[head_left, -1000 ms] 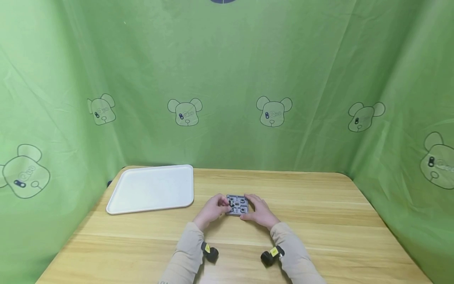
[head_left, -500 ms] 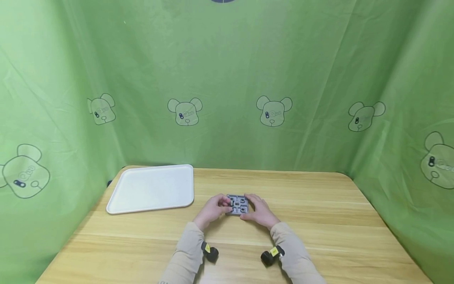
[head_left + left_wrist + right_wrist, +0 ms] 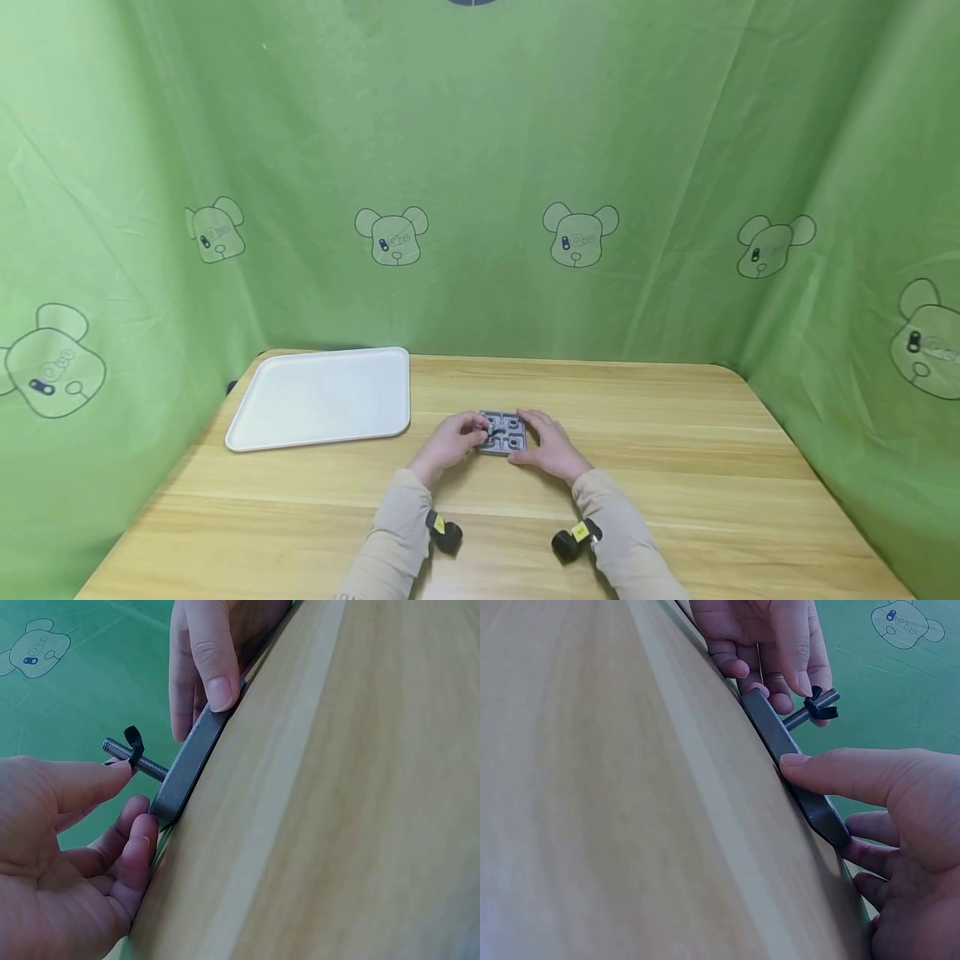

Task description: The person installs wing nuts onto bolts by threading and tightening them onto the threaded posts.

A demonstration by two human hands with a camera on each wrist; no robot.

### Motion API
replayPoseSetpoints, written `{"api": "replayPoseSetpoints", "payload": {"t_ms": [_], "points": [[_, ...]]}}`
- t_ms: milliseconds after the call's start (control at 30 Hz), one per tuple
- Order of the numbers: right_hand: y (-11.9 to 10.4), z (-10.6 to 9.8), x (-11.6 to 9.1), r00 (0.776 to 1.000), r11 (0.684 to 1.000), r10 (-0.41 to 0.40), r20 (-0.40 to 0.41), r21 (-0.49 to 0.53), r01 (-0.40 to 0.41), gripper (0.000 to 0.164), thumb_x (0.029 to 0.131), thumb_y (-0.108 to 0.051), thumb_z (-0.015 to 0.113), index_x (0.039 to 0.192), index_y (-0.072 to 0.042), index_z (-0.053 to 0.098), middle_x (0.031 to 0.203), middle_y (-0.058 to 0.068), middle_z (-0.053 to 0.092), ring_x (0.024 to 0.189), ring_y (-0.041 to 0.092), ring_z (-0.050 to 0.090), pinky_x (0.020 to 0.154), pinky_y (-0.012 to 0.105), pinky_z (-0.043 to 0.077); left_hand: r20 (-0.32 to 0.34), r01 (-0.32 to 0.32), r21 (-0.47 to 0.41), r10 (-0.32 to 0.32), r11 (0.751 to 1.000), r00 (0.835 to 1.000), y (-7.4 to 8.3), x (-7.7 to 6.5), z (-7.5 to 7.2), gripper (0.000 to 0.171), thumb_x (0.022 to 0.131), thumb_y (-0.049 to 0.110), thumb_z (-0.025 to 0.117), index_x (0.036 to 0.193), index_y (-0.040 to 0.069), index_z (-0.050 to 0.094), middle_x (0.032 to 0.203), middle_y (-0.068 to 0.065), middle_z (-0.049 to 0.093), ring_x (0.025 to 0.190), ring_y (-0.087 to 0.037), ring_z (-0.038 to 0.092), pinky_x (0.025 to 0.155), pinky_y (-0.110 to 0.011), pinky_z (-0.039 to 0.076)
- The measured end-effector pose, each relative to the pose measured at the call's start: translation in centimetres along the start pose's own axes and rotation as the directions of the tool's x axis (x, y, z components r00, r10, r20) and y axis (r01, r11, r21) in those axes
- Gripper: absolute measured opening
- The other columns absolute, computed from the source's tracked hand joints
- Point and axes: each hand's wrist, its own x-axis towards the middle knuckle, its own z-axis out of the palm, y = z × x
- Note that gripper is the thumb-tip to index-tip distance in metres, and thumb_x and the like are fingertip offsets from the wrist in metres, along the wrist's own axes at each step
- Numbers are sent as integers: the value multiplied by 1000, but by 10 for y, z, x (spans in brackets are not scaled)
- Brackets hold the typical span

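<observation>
A square grey metal plate (image 3: 513, 434) with recessed pockets lies on the table. A threaded bolt (image 3: 155, 771) stands up from its left part, and a black wing nut (image 3: 135, 744) sits partway along the thread, with bolt showing above and below it. My left hand (image 3: 448, 442) pinches the wing nut between thumb and forefinger, its other fingers curled low beside the plate's edge. From the other side my right hand (image 3: 553, 450) grips the plate, thumb on the near edge and fingers at the far edge. The right wrist view shows the wing nut's wings (image 3: 824, 712) spread around the bolt.
A white rectangular tray (image 3: 322, 400) lies at the back left of the wooden table (image 3: 675, 450). Green curtains (image 3: 480, 292) with bear-head prints hang behind and on both sides.
The wing nut has turned on the bolt, one wing now pointing right toward the plate's middle. My left fingertips have shifted slightly with it; the right hand and plate have stayed in place.
</observation>
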Motion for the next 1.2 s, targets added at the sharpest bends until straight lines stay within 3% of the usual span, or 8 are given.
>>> {"api": "replayPoseSetpoints", "payload": {"t_ms": [233, 500, 1200], "points": [[0, 0, 0, 1000, 1000, 3, -1, 1, -3, 92, 70, -26, 84, 147, -4, 38, 154, 23, 33, 142, 47, 27, 115, 63, 19, -10, 20, -12, -20, 1000, 1000, 2, 0, 0, 19, 93, 10, 61, 110, 4, 62, 97, -11, 64, 73, -15, 51, 60, -24, 44], [0, 0, 0, 1000, 1000, -6, -5, 8, 6, 92, 70, -26, 84, 147, -4, 38, 154, 23, 34, 141, 46, 29, 115, 62, 21, -30, 52, -34, -53, 998, 998, 2, -1, 0, 15, 90, 8, 65, 99, 3, 55, 87, -4, 55, 67, -13, 47, 55, -23, 41], [1, 0, 0, 1000, 1000, 1, -4, -5, -1, 91, 70, -25, 84, 147, -5, 39, 153, 22, 35, 141, 46, 29, 115, 63, 20, -45, 67, -26, -69, 997, 997, 3, -2, 1, 14, 90, 13, 66, 93, 4, 55, 80, 0, 51, 62, -13, 46, 52, -23, 39]]}}
